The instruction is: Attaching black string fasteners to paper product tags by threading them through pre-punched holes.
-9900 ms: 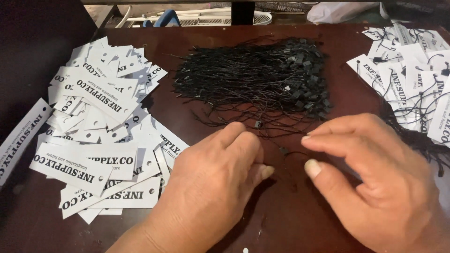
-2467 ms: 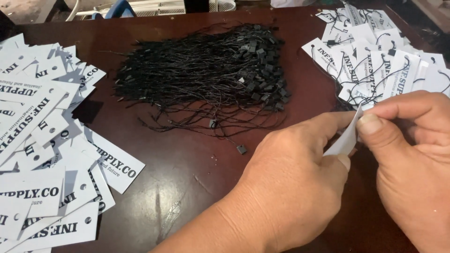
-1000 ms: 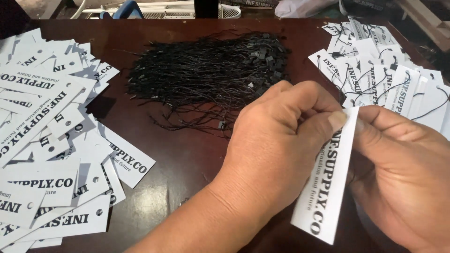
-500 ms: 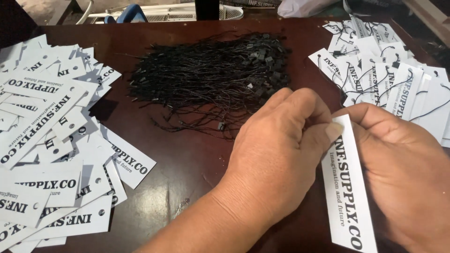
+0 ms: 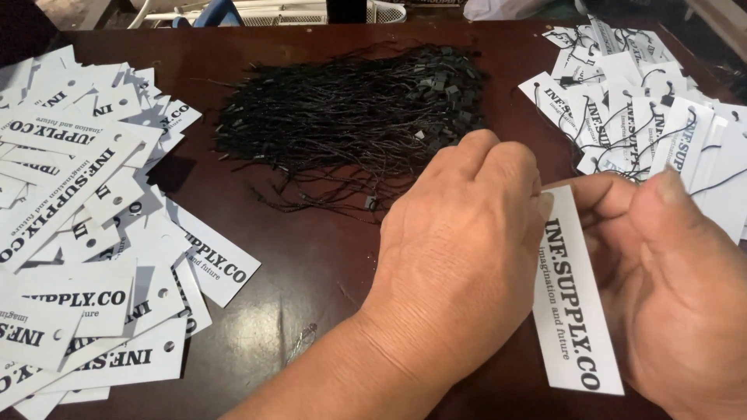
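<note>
My left hand [image 5: 459, 264] and my right hand [image 5: 669, 288] meet low on the right, both pinching the top end of one long white printed paper tag [image 5: 574, 311] that hangs down between them. The left fingers curl over its upper edge; the right thumb and fingers hold it from behind. Whether a string is in the fingers is hidden. Just beyond my hands lies a heap of black strings with small clasps [image 5: 358, 117] on the dark wooden table [image 5: 311, 257].
A spread of loose white tags [image 5: 85, 233] covers the table's left side. A second pile of white tags with black strings through them [image 5: 646, 117] lies at the right rear. A white wire rack [image 5: 272, 11] stands behind the table's far edge.
Both hands came together on the right and picked up one white tag. Over the last second the tag tipped flatter, with its printed face turned up.
</note>
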